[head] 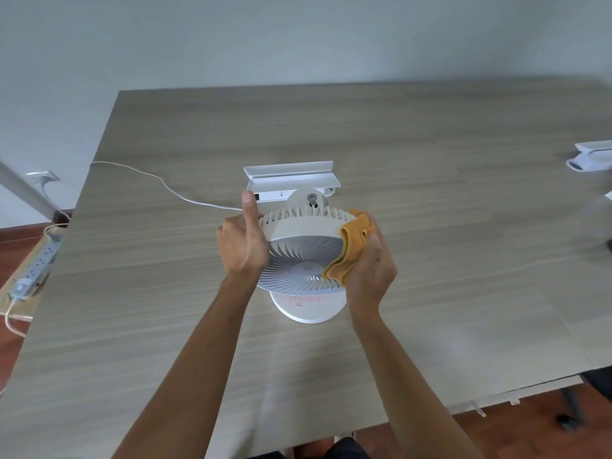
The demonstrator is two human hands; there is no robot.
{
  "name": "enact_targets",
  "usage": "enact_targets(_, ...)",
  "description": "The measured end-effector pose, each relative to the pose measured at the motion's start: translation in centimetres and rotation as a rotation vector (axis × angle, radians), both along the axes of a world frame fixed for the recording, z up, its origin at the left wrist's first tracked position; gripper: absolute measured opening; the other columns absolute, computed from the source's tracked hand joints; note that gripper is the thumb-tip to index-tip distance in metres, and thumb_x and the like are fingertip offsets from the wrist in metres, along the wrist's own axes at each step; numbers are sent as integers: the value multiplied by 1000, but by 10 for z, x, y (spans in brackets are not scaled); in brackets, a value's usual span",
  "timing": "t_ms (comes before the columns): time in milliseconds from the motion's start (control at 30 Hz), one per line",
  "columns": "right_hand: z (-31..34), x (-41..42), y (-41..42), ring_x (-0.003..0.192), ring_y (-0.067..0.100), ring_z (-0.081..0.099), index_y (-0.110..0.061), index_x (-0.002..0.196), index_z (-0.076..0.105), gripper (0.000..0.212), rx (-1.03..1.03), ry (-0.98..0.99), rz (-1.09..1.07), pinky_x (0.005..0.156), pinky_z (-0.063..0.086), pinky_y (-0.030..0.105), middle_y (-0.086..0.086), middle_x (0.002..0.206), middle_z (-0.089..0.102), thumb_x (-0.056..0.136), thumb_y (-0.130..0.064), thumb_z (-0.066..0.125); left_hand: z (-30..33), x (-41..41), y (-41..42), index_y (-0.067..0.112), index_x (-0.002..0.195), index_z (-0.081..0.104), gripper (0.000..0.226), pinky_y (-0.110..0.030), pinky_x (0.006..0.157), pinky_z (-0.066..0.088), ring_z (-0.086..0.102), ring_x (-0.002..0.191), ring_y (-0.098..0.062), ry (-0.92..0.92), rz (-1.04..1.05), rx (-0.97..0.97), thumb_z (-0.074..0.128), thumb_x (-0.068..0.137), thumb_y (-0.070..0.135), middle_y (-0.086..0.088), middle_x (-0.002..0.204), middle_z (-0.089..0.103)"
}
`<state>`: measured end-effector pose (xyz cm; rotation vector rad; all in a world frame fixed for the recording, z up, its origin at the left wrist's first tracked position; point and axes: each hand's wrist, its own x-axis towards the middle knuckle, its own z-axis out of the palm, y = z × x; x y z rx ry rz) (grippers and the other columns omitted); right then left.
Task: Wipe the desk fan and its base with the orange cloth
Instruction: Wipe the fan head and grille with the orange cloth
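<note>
A white desk fan (299,256) stands mid-table with its round head tilted face-down toward me, the spiral grille showing. Its round base (306,309) sits below the head and carries a faint pinkish smear. My left hand (243,241) grips the left rim of the fan head, thumb pointing up. My right hand (369,270) holds the folded orange cloth (351,246) and presses it against the right rim and the edge of the grille.
A white power-strip unit with a shelf (293,180) stands just behind the fan, its cord (159,178) running left off the wooden table (430,193). A white object (591,159) lies at the right edge. Another power strip (36,273) lies on the floor at left.
</note>
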<state>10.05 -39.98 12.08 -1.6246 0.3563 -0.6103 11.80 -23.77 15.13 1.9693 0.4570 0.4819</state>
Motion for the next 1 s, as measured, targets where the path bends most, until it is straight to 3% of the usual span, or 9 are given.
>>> enact_targets(100,-15,1,-5,107,11,65,-26,115,71,39,158,266,-56,92,48,15,-5,115,73,97,-41,40,2,-1,-1,-3,53,42,85,-34,57,29,31,48,-20,1,7,10,11,89,67,-3,44,31)
enact_targets(167,-17,1,-7,104,24,66,-24,103,72,54,351,427,-79,97,52,41,2,108,72,80,-61,40,2,-1,-1,2,50,33,79,-34,57,28,29,48,-20,0,0,41,11,89,67,-2,44,29)
enact_targets(300,-7,1,-6,104,22,67,-23,102,74,42,323,351,-78,96,51,47,-1,104,74,90,-48,42,-5,-2,1,-9,56,45,93,-38,58,34,33,50,-23,-5,-6,21,10,86,72,-9,46,37)
enact_targets(400,9,-5,2,108,9,65,-24,117,70,44,-30,74,-39,96,51,35,-8,113,73,97,-41,35,-7,-3,1,-11,57,44,94,-37,57,34,32,50,-23,-18,-17,26,12,86,73,-11,47,36)
enact_targets(533,23,4,16,113,20,66,-11,116,71,37,-580,-212,-17,98,50,35,3,119,72,101,-25,40,-3,-5,-5,-8,57,51,93,-41,62,41,41,54,-30,-5,-8,76,9,86,70,-21,51,47)
enact_targets(600,27,11,28,113,25,66,-9,113,73,36,-828,-274,-22,99,50,40,4,117,73,101,-23,42,-4,-4,-5,2,51,51,86,-40,64,41,41,56,-29,-9,2,81,9,86,69,-10,47,46)
enact_targets(733,29,13,33,117,26,64,-13,113,74,29,-1002,-440,65,98,50,40,0,117,73,98,-23,51,-10,-4,3,8,48,52,82,-36,62,37,40,53,-26,-43,5,1,13,89,68,-3,45,42)
enact_targets(867,23,18,15,120,18,63,-15,119,71,30,-887,-503,132,99,50,37,-1,123,70,98,-25,52,-4,-2,0,17,43,45,74,-39,63,37,38,56,-31,-45,-2,-1,17,92,64,-2,43,38)
enact_targets(1000,1,0,8,126,4,57,-22,129,64,38,-302,-167,-11,104,47,33,-9,134,63,100,-31,43,-5,1,4,7,44,47,79,-38,62,38,46,64,-43,-51,16,3,20,91,64,-20,51,40)
